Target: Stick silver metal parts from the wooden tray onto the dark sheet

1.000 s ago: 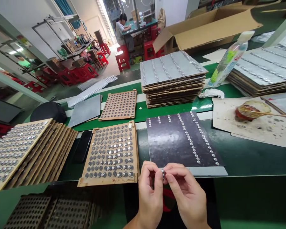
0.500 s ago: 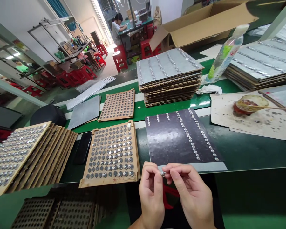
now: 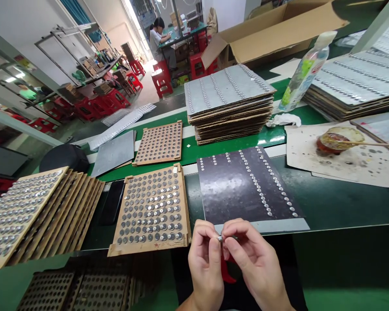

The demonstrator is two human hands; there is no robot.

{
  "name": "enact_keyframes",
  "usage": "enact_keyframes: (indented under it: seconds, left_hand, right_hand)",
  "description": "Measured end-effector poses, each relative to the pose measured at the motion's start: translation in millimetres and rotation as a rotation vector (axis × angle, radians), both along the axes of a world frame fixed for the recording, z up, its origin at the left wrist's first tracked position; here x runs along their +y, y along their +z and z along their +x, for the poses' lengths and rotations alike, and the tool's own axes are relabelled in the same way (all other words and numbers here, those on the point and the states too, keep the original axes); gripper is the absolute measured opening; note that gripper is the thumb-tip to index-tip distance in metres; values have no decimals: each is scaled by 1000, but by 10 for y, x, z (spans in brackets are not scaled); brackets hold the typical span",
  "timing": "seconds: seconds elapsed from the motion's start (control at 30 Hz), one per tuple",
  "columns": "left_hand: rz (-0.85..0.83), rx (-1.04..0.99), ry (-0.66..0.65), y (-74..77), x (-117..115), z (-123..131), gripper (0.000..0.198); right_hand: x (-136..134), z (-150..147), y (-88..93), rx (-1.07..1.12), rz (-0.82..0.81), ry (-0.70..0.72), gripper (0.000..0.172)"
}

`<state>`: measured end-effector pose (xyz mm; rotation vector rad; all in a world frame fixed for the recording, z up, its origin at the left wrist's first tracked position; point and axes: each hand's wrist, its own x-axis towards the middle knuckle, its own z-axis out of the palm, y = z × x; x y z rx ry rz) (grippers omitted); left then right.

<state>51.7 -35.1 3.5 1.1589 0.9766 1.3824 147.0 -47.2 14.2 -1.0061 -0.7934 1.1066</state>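
Head view: left hand (image 3: 205, 263) and right hand (image 3: 257, 263) both pinch a small metal stud (image 3: 220, 238) (tiny, partly hidden by fingertips) over a dark sheet (image 3: 227, 185) carrying several stud rows, beside a full wooden tray (image 3: 149, 249)

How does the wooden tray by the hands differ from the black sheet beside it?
The tan wooden tray is matte; the glossy black sheet shines. The tray holds a dense grid of small metal discs; the sheet carries them only in spaced lines. Both lie flat on the green bench, carrying discs.
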Motion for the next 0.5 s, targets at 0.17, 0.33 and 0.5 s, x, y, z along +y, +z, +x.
enact_keyframes:
  seconds: [0.17, 0.33, 0.5]
  left_hand:
    - [-57, -8, -82, -43, 4, -66, 26]
    - [-148, -98, -169, -39, 25, -73, 25]
    - [-155, -12, -93, 22, 34, -31, 31]
  right_hand:
    - [48, 27, 6, 45, -45, 67, 25]
    - [54, 73, -9, 182, -103, 148, 30]
    - [20, 61, -10, -137, 77, -25, 13]
